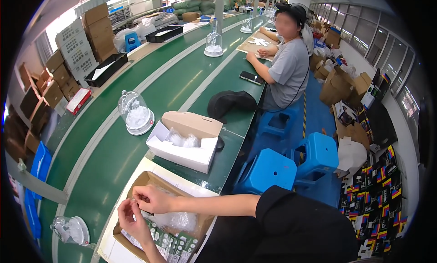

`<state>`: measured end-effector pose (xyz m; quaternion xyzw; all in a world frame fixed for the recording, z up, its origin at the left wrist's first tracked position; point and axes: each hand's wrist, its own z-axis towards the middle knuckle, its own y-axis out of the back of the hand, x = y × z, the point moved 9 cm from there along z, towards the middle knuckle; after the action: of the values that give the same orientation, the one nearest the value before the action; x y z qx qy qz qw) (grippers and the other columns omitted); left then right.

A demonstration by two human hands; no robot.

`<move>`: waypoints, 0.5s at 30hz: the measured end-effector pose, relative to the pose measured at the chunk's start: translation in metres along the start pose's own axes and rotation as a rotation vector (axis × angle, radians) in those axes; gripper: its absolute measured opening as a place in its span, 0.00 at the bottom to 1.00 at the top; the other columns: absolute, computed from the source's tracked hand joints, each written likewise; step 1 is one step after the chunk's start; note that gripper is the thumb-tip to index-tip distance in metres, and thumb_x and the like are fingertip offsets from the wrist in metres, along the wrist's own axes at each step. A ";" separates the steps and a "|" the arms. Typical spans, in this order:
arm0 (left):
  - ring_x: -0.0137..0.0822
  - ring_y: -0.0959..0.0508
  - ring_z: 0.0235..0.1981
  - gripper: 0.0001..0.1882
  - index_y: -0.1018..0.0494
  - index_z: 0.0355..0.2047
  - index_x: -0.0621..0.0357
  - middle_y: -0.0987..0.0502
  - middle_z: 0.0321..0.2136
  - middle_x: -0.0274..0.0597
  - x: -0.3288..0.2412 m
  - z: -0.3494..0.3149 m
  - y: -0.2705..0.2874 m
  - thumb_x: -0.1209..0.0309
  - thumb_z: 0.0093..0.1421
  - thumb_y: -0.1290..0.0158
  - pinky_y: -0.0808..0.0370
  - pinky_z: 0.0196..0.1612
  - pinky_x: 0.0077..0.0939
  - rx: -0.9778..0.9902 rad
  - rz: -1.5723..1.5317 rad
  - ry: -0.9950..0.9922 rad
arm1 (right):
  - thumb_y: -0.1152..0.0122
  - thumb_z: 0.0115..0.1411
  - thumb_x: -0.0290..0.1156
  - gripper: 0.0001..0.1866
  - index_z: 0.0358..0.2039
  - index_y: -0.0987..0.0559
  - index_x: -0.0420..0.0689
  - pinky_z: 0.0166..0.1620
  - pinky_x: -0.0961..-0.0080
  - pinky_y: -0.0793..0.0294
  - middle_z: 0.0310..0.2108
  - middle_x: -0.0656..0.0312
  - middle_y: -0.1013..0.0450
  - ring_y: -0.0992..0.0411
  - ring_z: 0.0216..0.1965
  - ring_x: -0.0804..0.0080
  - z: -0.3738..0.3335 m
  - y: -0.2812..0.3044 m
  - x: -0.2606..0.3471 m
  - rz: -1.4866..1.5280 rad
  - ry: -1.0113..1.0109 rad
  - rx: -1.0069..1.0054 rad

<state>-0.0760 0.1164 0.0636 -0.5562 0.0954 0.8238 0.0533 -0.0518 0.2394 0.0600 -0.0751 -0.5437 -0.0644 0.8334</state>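
Note:
My left hand (133, 221) and my right hand (155, 200) meet fingertip to fingertip over the far left side of an open brown cardboard box (122, 240). Both are closed in a pinch. Whatever small thing sits between the fingertips is too small to make out. Below them, inside the box, lie a clear plastic bag (184, 221) and several green-and-white printed packets (175, 245). My right forearm crosses above the box and hides part of it.
Beyond stands an open white box (182, 154) with plastic-wrapped contents. Clear domes on white bases, one nearby (139, 119), another (73, 230) at lower left, stand on the green conveyor table (102, 172). A black cap (232, 103), blue stools (268, 169) and a seated person (291, 62) are on the right.

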 end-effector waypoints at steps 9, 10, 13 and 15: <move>0.25 0.28 0.38 0.11 0.31 0.43 0.64 0.29 0.39 0.38 0.000 -0.008 -0.001 0.81 0.59 0.49 0.30 0.37 0.16 0.001 0.017 -0.067 | 0.48 0.56 0.24 0.05 0.25 0.34 0.40 0.23 0.82 0.40 0.19 0.68 0.36 0.40 0.21 0.86 -0.012 0.001 0.000 0.019 0.061 -0.036; 0.26 0.28 0.40 0.12 0.31 0.44 0.65 0.30 0.43 0.40 -0.001 -0.008 -0.004 0.82 0.59 0.50 0.30 0.38 0.16 0.005 -0.015 -0.088 | 0.48 0.56 0.25 0.05 0.25 0.34 0.41 0.23 0.83 0.39 0.19 0.69 0.36 0.40 0.21 0.86 -0.010 0.006 -0.003 0.045 0.015 -0.062; 0.33 0.30 0.49 0.16 0.34 0.48 0.64 0.35 0.51 0.42 -0.018 -0.005 -0.002 0.83 0.58 0.51 0.28 0.42 0.21 0.002 0.132 -0.152 | 0.49 0.57 0.26 0.05 0.26 0.33 0.41 0.24 0.84 0.38 0.19 0.70 0.36 0.38 0.22 0.86 -0.007 0.000 -0.005 0.095 -0.026 -0.064; 0.37 0.33 0.54 0.23 0.37 0.54 0.63 0.36 0.55 0.44 -0.020 -0.006 0.002 0.82 0.58 0.51 0.29 0.49 0.27 0.008 0.099 -0.129 | 0.50 0.57 0.25 0.05 0.26 0.34 0.41 0.26 0.84 0.36 0.22 0.69 0.34 0.36 0.25 0.87 -0.005 0.002 -0.004 0.126 -0.037 -0.072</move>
<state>-0.0634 0.1139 0.0799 -0.4964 0.1228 0.8591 0.0207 -0.0484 0.2408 0.0542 -0.1403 -0.5505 -0.0300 0.8224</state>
